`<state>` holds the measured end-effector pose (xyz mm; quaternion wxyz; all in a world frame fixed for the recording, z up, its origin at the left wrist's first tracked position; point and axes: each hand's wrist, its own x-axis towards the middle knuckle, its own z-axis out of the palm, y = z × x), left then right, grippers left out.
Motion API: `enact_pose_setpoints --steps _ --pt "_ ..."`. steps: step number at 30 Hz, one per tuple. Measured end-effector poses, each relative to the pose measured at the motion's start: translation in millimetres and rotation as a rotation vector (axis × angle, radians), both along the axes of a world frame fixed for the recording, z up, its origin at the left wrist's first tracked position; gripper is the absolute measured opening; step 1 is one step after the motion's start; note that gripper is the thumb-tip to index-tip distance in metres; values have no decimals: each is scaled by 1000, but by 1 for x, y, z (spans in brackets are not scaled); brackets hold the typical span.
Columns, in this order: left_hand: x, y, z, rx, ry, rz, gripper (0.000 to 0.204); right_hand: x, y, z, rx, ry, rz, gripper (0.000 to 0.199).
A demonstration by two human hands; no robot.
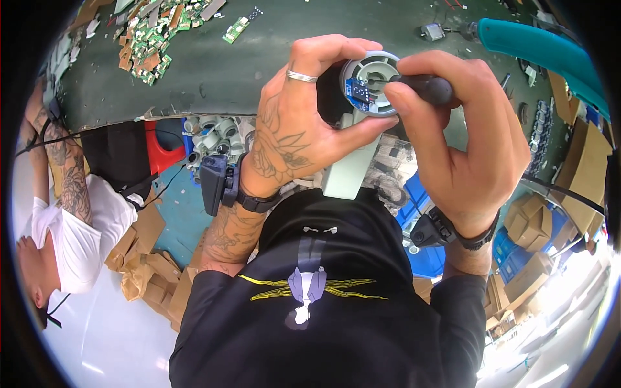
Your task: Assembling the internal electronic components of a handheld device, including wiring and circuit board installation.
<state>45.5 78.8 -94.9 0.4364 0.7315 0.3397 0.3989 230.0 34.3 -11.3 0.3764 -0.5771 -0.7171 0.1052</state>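
My left hand is wrapped round a pale grey plastic housing with a round open end facing up. A pale green-grey handle extends from it toward my body. Inside the round end a small blue circuit board with a dark display sits at the left. Between its thumb and fingers my right hand grips a black-handled screwdriver. Its shaft reaches into the middle of the housing; the tip is hard to make out.
Small green circuit boards lie heaped on the dark green table. A teal curved object hangs at the upper right. Grey plastic parts fill a bin below the table edge. A co-worker in a white shirt is at left, near cardboard boxes.
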Motion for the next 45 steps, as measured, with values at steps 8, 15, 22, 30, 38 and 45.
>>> enact_pose_setpoints --steps 8,15,22,30,38,45 --pt "0 -1 -5 -42 -42 -1 75 0 -2 -4 -14 19 -46 20" --pt "-3 0 -5 -76 -24 -67 82 1 -1 -6 -9 25 -44 19" --pt "-4 0 -5 -95 -30 -68 81 1 -2 -4 -25 21 -45 19" --pt "1 0 -8 -42 -84 -3 76 1 -3 -4 -18 25 -51 19" --pt "1 0 -5 -35 -64 -2 76 2 -2 -5 -23 36 -53 20" --pt "-3 0 -3 -84 -15 -58 79 2 -2 -5 -17 23 -55 20"
